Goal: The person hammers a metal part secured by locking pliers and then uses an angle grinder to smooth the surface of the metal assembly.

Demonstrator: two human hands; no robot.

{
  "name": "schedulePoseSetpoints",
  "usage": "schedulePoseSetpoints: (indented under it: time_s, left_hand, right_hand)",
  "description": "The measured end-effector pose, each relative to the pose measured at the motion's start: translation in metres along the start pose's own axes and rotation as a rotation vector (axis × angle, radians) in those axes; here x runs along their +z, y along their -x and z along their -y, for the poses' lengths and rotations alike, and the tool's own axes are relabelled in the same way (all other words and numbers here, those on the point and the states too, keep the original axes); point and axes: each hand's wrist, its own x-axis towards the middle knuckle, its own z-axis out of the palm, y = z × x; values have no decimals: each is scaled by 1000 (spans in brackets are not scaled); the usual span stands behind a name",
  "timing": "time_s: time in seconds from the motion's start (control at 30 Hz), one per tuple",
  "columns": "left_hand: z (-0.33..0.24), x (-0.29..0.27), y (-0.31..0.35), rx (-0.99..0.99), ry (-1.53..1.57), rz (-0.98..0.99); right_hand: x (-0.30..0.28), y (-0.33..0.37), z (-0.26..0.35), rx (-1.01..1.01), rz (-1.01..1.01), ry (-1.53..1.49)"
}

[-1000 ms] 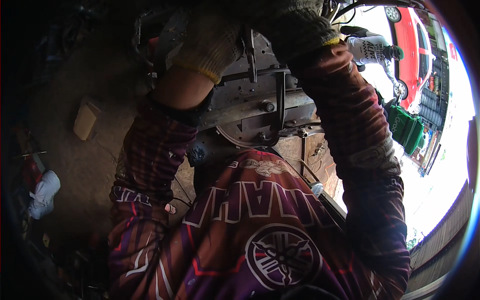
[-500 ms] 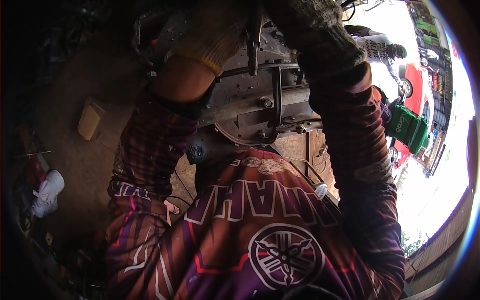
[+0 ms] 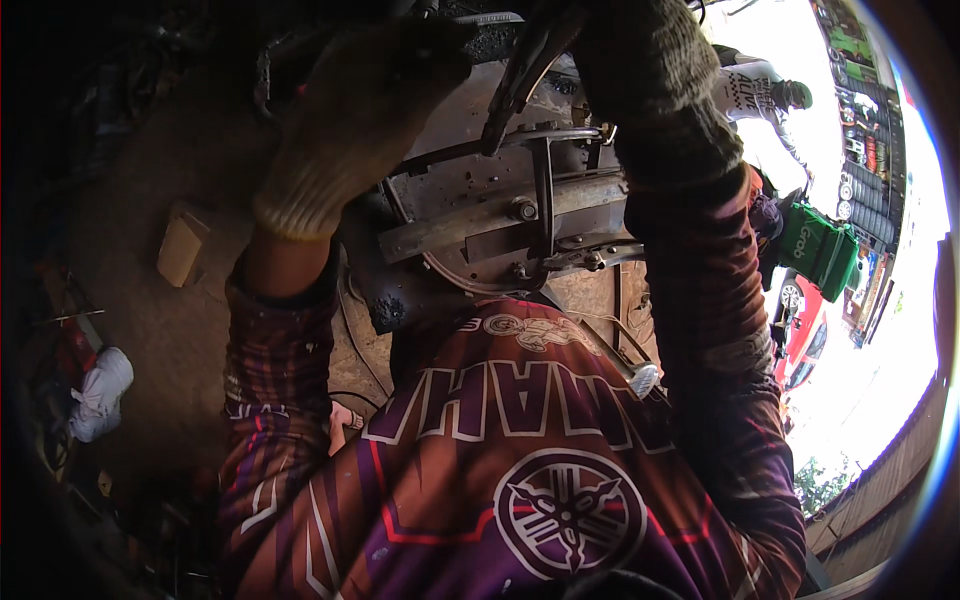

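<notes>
At the top edge my right hand point(image 3: 650, 60), in a grey knit glove, is closed round a long dark metal tool point(image 3: 522, 78) with two slim arms, like tongs. Its tip slants down to the left over the metal frame; the fingers' far side is cut off by the picture's edge. My left hand point(image 3: 360, 120), in a pale knit glove, is over the left side of the workpiece, apart from the tool. Its fingers are lost in dark shadow and blur. Below both hands is a rounded steel assembly point(image 3: 480, 260) with a curved rim, a cross bar and a bolt point(image 3: 523, 208).
A tan block point(image 3: 182, 246) lies on the brown floor at left, with a white cloth bundle point(image 3: 100, 393) nearer. At right, a person in a cap point(image 3: 755, 90), a green box point(image 3: 818, 250), a red car point(image 3: 805, 345) and stacked tyres point(image 3: 872, 205) stand in bright light.
My left hand has moved left, away from the tool. The tool has swung from upright to a slant, its tip further left. The person at right has shifted slightly.
</notes>
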Motion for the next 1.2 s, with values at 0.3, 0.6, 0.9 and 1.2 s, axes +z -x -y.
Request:
schedulePoseSetpoints:
  time_s: [0.3,0.6,0.9,1.2]
  left_hand:
    - [-79,-6,30,-452,189,119]
    - [-85,-10,25,-451,123,51]
    - [-104,-23,6,-383,65,-46]
    - [-145,11,-10,-246,-433,234]
  right_hand:
    - [-10,26,18,-81,-88,-30]
    - [-31,24,42,-325,-246,-142]
    - [-170,52,24,83,68,-448]
    - [-165,106,44,0,-482,-743]
